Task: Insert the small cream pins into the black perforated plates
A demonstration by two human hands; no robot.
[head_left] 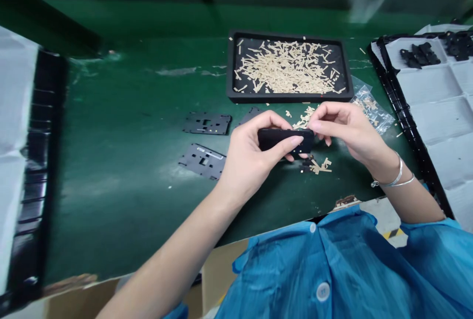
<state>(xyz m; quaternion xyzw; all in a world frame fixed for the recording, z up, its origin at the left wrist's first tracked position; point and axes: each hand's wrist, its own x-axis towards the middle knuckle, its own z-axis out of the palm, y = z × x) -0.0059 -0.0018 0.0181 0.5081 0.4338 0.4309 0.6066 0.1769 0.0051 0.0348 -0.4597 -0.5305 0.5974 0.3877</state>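
Note:
My left hand (254, 151) grips a black plastic plate (284, 138) along its long edges, tilted up off the green table. At the plate's right end is my right hand (342, 127), thumb and index finger pinched together; whatever they pinch is too small to make out. Flat on the table to the left lie two similar plates, one dark (207, 123) and one greyer with a pale strip (203, 161). Another plate (251, 113) is partly hidden behind my left hand. Small beige pieces (320, 165) lie scattered just below the held plate.
A black tray (275, 98) heaped with beige strips stands at the back. Beside it lies a clear plastic bag (373, 110) with more pieces. White-lined trays border both sides, the right one (424, 92) carrying black parts (420, 55). The table's front edge (347, 202) is chipped.

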